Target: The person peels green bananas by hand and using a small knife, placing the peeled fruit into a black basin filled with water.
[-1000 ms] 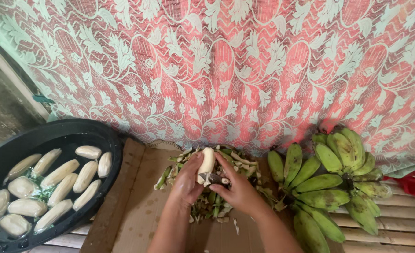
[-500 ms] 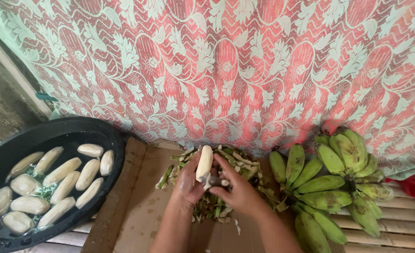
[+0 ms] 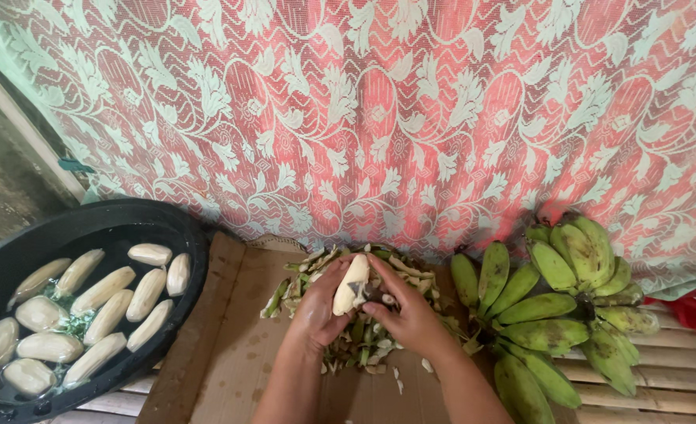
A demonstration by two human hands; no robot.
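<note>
Right now my left hand [image 3: 316,314] is wrapped around a peeled banana [image 3: 351,284], holding it upright and slightly tilted over the heap of green peelings [image 3: 363,338]. My right hand [image 3: 411,314] is closed on a small knife [image 3: 371,294], of which only a dark bit shows between my fingers, pressed against the banana's lower side. Both hands meet above the peel pile, which lies on a sheet of brown cardboard [image 3: 222,345]. To my left sits a black round basin [image 3: 89,228] holding water and a batch of pale peeled bananas [image 3: 104,302]. To my right, just beside the peelings, a bunch of green unpeeled bananas [image 3: 560,306] rests on bamboo slats [image 3: 677,377]. A red and white lace curtain [image 3: 411,110] hangs behind everything.
</note>
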